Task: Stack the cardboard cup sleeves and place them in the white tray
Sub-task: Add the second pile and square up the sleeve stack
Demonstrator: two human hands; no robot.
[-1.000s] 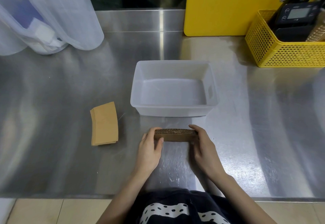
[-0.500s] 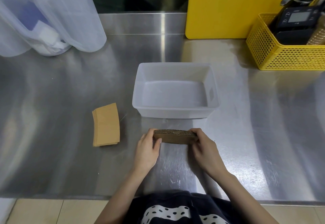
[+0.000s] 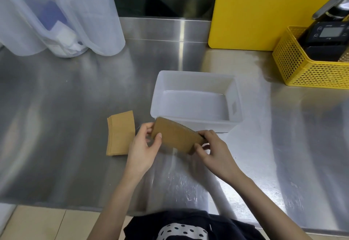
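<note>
A stack of brown cardboard cup sleeves [image 3: 176, 137] is held just above the steel counter, its flat face turned toward me. My left hand [image 3: 143, 147] pinches its left end and my right hand [image 3: 213, 151] pinches its right end. The white tray [image 3: 196, 121] stands right behind the stack and holds nothing that I can see. A second pile of sleeves [image 3: 120, 133] lies flat on the counter to the left of my left hand.
Clear plastic containers [image 3: 56, 15] stand at the back left. A yellow board [image 3: 264, 9] leans at the back, and a yellow mesh basket [image 3: 309, 68] with a scale is at the back right. The counter's front edge runs just below my forearms.
The held stack was standing on its edge on the counter; it has been lifted a little and tipped so its broad face shows. The view has shifted slightly.
</note>
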